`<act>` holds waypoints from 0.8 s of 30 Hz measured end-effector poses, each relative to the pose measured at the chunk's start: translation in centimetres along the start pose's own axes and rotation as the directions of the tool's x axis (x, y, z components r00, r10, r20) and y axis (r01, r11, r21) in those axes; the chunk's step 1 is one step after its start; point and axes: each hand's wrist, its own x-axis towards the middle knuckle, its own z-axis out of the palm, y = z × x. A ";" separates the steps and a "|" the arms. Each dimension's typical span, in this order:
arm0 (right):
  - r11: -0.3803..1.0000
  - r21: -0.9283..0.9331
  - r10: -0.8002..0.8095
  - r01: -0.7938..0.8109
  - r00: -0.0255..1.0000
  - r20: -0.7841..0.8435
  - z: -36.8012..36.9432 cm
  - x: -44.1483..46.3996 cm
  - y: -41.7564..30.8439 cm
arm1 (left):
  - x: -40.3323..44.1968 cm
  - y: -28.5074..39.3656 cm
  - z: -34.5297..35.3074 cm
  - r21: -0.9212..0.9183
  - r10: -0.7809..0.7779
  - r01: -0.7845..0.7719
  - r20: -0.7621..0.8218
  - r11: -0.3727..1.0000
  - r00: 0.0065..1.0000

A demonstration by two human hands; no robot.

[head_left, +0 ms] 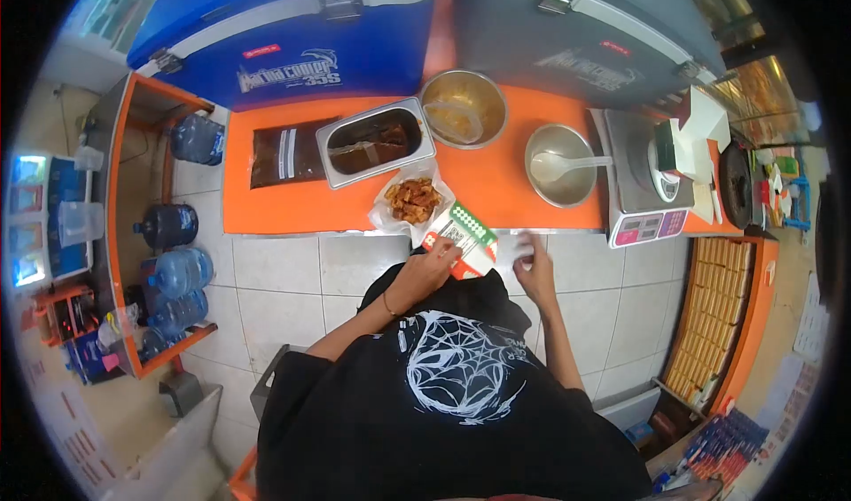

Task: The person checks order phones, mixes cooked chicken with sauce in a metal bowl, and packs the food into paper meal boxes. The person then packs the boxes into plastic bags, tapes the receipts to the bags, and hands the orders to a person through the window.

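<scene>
My left hand (432,265) is closed on the near-left side of a green, white and orange printed carton (464,240) at the front edge of the orange table. Just beyond the carton, pieces of brown food (413,200) lie in white paper (382,215). To the right of the carton, my right hand (534,266) is held in front of the table edge, somewhat blurred, its fingers partly curled; whether it holds anything is unclear.
Behind the food are a metal tray (424,153) of dark liquid, a dark pouch (270,157) and a metal bowl (499,102). Another bowl (567,195) with a ladle and a scale (651,226) stand right. Blue (372,58) and grey (532,49) coolers line the back.
</scene>
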 end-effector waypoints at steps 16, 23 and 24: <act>0.858 0.105 -0.513 0.502 0.841 0.174 6.8 7.3 -2.3 | -3.9 -1.1 -1.9 -0.025 -0.306 0.369 -0.615 0.929 0.727; 0.808 0.577 -0.125 -0.122 0.921 0.369 10.2 10.6 -4.2 | 0.9 -6.6 0.4 -0.868 -0.726 0.066 -0.366 0.491 0.583; 0.806 0.580 -0.125 -0.120 0.923 0.364 10.7 11.0 -4.0 | 1.4 -7.0 0.4 -0.867 -0.722 0.066 -0.366 0.494 0.587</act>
